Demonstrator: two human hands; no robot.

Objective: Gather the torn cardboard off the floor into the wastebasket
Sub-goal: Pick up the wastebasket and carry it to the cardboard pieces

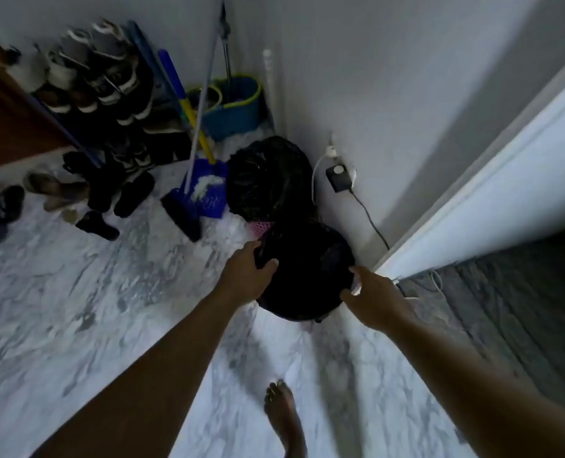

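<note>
Both hands on the black-lined wastebasket, no torn cardboard in sight.
My left hand gripped its near-left rim, right hand spread at its right rim, grip unclear; loose liner could've slipped.

The scene is dim with a cold bluish cast. The brightest patch falls on the marble floor just below the black-lined bin, whose inside shows as plain black with no detail. The shoe rack sits in deep shadow. The whole frame is soft, with the shoes smeared by motion blur. Wide-angle distortion bends the door frame and walls toward the edges, and the corners darken.
</note>
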